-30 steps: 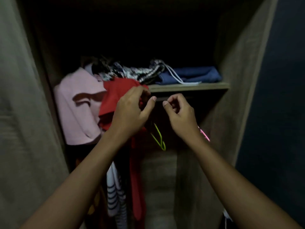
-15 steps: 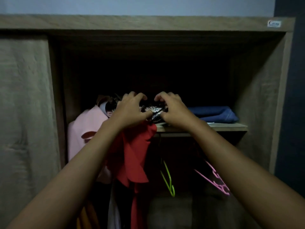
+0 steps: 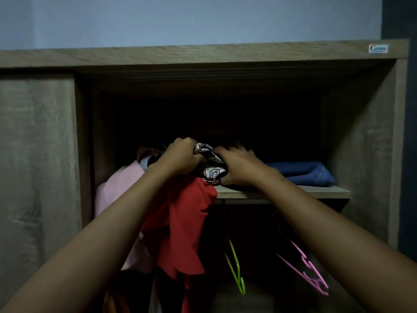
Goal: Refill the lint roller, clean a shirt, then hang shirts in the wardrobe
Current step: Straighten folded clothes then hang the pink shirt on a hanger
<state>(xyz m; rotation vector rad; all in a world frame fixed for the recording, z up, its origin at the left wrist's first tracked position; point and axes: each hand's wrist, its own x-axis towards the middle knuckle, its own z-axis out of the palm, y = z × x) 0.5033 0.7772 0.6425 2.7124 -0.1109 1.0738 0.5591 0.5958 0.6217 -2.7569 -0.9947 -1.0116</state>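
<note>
cloth (image 3: 211, 164), one, held by left hand (image 3: 180, 158) and right hand (image 3: 240, 169).

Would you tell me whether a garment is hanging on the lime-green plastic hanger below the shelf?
No, the lime-green plastic hanger hangs bare, right of the red fabric garment and below the wooden shelf.

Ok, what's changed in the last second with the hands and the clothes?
The left hand and right hand rose from by the red shirt, below the shelf, to the patterned cloth on it. The left now grips the bunched cloth; the right rests on it, grip unclear. The red shirt, blue pile, green hanger and pink hanger stayed put.
</note>
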